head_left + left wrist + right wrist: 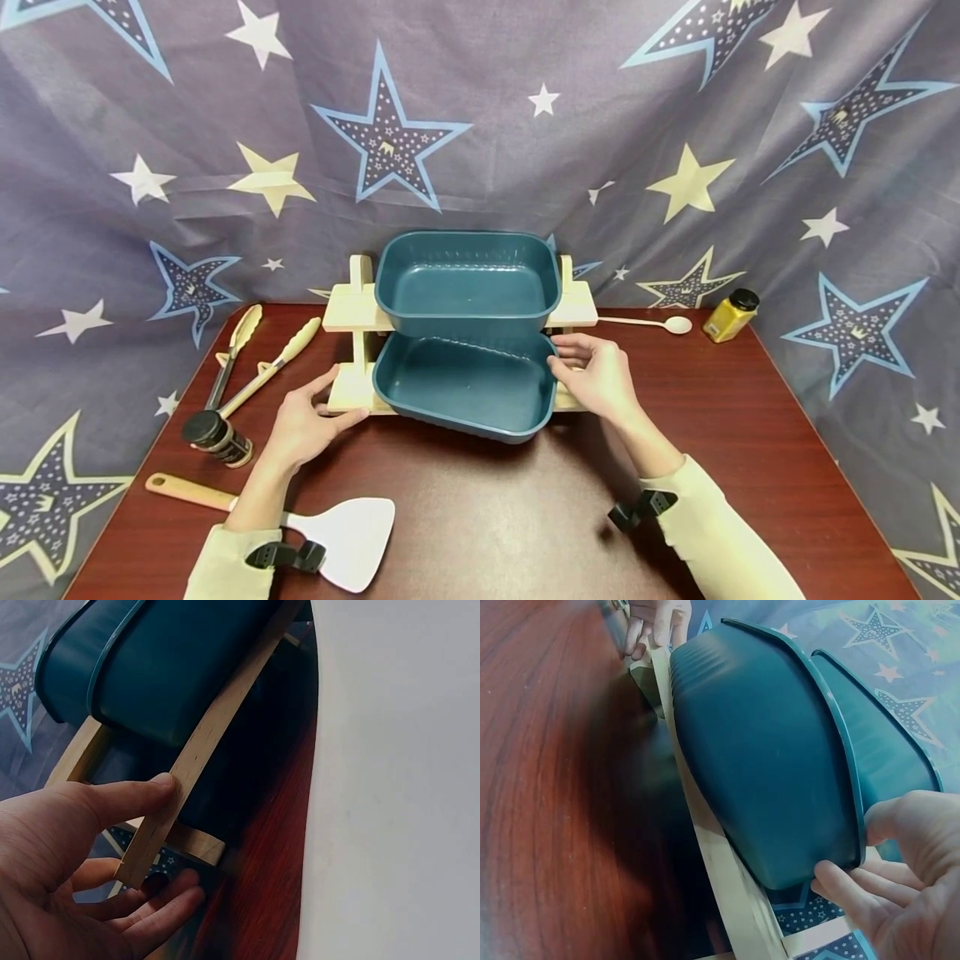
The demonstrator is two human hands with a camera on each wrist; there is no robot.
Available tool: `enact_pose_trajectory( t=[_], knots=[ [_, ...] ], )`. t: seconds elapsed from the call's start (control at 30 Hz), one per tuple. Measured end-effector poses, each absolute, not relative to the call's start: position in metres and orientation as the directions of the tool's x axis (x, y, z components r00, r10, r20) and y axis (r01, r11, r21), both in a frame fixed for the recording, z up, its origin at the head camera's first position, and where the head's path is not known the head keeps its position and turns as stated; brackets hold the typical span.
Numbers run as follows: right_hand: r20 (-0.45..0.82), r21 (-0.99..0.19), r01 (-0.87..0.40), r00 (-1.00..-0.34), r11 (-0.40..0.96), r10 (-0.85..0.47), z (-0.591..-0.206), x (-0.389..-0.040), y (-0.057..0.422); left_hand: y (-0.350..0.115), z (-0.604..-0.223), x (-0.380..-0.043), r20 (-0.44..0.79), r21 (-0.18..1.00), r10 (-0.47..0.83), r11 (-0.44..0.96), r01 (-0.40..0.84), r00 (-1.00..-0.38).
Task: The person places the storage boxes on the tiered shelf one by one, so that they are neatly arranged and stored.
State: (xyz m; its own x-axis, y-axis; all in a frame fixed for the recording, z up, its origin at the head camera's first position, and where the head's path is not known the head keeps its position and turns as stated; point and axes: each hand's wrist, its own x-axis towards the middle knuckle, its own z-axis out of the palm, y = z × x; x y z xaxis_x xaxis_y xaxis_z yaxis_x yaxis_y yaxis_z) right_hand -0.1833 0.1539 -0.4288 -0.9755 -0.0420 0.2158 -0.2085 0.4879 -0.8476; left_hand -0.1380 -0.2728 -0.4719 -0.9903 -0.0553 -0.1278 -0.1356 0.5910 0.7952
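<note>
A two-tier wooden rack [351,307] stands at the back of the table, with a deep teal bin [468,292] on its upper tier. Another teal bin [465,387] lies on the lower tier, turned askew so its right front corner juts past the shelf edge. My left hand [303,425] holds the left end of the lower shelf, thumb on the front slat [199,754] and fingers behind and below. At the lower bin's right end, my right hand [596,375] grips the rim, thumb on the edge and fingertips against the outer wall.
To the left lie tongs [258,379], a dark-capped seasoning jar [217,437] and a white spatula [352,537] with a wooden handle. A pale spoon [675,325] and a yellow bottle [731,317] are at the back right. A star-patterned cloth [480,142] hangs behind.
</note>
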Motion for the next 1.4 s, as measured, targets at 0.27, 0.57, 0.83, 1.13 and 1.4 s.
enact_pose_trajectory(
  t=[0.27,0.57,0.83,1.13,1.4],
  knots=[
    [0.221,-0.843,-0.213,-0.974,0.493,-0.043,-0.43,-0.186,0.153,-0.274,-0.473,-0.138,-0.117,0.8,-0.052,0.587,-0.125,-0.992],
    [0.208,-0.867,-0.206,-0.977,0.455,-0.045,-0.432,-0.172,0.154,-0.275,-0.474,-0.14,-0.106,0.796,-0.058,0.593,-0.12,-0.993],
    [0.196,-0.873,-0.195,-0.98,0.447,-0.043,-0.432,-0.165,0.15,-0.273,-0.473,-0.139,-0.107,0.8,-0.057,0.588,-0.12,-0.993],
    [0.209,-0.856,-0.206,-0.977,0.474,-0.046,-0.435,-0.167,0.146,-0.274,-0.475,-0.137,-0.103,0.808,-0.055,0.578,-0.116,-0.993],
    [0.218,-0.84,-0.205,-0.975,0.503,-0.033,-0.434,-0.174,0.145,-0.273,-0.475,-0.138,-0.092,0.813,-0.05,0.573,-0.104,-0.994]
  ],
)
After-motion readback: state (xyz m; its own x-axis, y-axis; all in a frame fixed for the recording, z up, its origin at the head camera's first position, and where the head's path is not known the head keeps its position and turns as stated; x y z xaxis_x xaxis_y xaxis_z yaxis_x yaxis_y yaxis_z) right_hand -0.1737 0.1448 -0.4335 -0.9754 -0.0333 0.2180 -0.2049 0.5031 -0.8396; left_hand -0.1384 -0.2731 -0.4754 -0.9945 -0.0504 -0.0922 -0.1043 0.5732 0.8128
